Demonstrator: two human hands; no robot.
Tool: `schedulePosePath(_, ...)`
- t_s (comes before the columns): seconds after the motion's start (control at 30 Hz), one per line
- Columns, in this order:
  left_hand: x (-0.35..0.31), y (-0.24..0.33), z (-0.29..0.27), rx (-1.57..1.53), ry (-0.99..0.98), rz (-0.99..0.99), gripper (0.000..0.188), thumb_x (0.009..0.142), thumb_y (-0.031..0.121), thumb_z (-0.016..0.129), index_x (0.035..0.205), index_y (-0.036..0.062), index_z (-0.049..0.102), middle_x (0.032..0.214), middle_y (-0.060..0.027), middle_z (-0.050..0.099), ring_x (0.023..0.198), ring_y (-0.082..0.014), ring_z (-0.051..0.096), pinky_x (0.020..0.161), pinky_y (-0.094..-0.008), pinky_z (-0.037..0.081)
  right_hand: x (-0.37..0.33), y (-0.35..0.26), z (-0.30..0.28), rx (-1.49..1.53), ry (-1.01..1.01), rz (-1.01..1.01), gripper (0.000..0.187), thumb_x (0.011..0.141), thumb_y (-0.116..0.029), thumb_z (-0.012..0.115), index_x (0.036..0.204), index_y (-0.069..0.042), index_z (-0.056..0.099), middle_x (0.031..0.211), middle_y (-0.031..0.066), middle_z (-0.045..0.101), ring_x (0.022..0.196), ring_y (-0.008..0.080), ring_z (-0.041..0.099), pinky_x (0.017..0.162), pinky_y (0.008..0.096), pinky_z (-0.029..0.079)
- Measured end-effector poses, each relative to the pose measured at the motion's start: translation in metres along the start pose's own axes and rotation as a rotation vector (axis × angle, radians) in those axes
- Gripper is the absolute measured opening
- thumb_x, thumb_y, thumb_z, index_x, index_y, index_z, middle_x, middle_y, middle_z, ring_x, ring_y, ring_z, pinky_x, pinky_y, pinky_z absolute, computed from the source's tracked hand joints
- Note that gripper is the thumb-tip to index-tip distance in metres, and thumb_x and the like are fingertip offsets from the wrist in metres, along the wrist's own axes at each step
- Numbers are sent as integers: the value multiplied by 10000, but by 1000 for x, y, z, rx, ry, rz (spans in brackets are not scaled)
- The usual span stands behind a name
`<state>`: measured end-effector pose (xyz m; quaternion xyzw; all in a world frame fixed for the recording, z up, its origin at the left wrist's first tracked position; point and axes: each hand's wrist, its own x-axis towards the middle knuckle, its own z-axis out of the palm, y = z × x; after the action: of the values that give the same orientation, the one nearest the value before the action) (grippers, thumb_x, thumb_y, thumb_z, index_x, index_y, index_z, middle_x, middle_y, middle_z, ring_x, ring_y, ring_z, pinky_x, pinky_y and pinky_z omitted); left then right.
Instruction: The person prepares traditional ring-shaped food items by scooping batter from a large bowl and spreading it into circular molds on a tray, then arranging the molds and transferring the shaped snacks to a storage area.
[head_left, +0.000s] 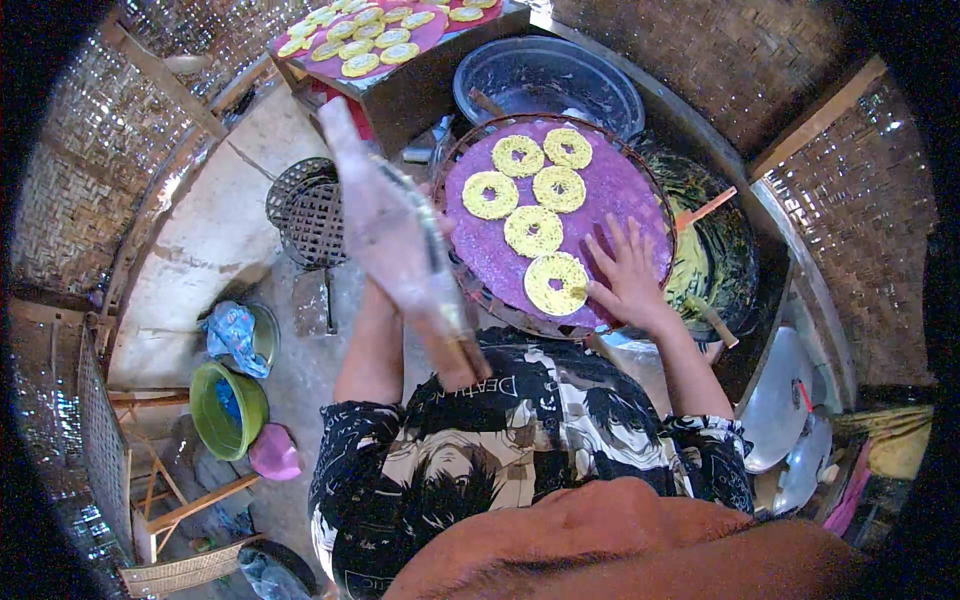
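Observation:
A round tray with a thin brown rim, covered by a purple sheet [480, 240], is in front of me. Several yellow, speckled dough-like rings [532, 232] lie on it. My right hand [635, 275] rests over the sheet's near right part, fingers spread, thumb at the edge of the nearest yellow ring [540, 292]. Left of the tray, a long pale object [385, 225] with a brownish lower end is smeared by motion, so its kind is unclear. My left forearm [372, 350] passes behind it; most of my left hand is hidden there, beside the tray's left rim.
Beyond the tray stands a large dark basin [548, 80]. At the right is a wide dark pan [715, 255] smeared with yellow. More yellow pieces lie on a pink sheet [365, 35] at the back. Dark lattice trays [305, 215] and a green tub [225, 410] are at the left.

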<state>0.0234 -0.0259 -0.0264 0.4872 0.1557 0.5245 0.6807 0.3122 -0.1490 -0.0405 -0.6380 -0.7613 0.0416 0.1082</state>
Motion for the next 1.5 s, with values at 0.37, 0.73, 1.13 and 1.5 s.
schedulePosePath(0.37,-20,29,-17,175,90,178,238,761,259,561,722,27,523,591,-72,501,499,-165,476,927,-428,318,6,-12,-6,68,-123,-121,592,756,-507,478,1243,-178,410,1387,152,114,1272,394,41,988,563,68)
schedulePosePath(0.73,-25,36,3,325,127,341,234,762,253,560,734,24,523,606,-77,506,514,-176,483,928,-435,312,13,-11,-7,20,-187,-135,622,748,-503,478,1284,-217,344,1397,138,91,1279,381,9,1000,540,38)
schedulePosePath(1.13,-18,37,14,402,77,373,230,763,247,560,747,20,522,622,-84,512,530,-189,490,928,-443,306,19,-12,-10,-37,-161,-204,657,720,-603,431,1273,-256,361,1396,137,88,1275,389,7,992,561,25)
schedulePosePath(1.5,-15,38,16,425,51,376,227,764,241,559,759,17,522,637,-89,518,545,-200,496,929,-450,300,9,1,-14,27,-36,-178,687,713,-602,449,1288,-246,331,1389,134,132,1267,401,52,981,580,63)
